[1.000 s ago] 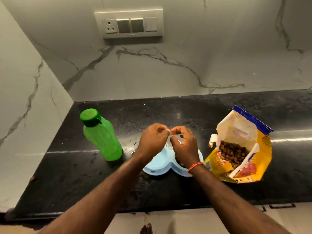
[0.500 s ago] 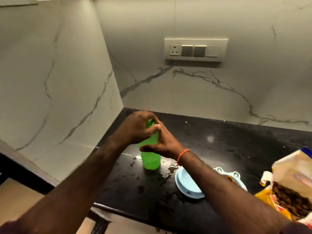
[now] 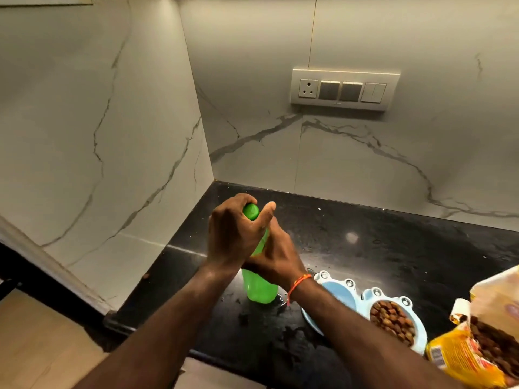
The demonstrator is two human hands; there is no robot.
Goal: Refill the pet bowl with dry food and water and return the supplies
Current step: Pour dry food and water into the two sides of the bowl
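- A second ago both hands were pinching at something above the bowl; since then they have swung left to the bottle, and the view has turned with them, pushing the bowl and bag to the lower right.
- The left hand (image 3: 234, 237) is wrapped over the top of the green plastic water bottle (image 3: 259, 287), fingers curled around its green screw cap (image 3: 250, 211), a grip that looks meant for twisting it off.
- The right hand (image 3: 276, 261) clasps the bottle's body just below, thumb and fingers around it, steadying it so the cap can turn against a fixed base.
- The bottle stands upright on the black stone countertop (image 3: 365, 242), near the corner where the marble-look walls meet, just left of the bowl.
- The pale blue double pet bowl (image 3: 362, 300) sits beside the right wrist: its right well already holds brown kibble (image 3: 391, 318), while the left well looks empty, so water seems the next fill.
- The open yellow food bag (image 3: 474, 346) rests at the far right edge, mouth gaping, not yet put away.
- Dark wet-looking patches lie on the counter in front of the bottle.
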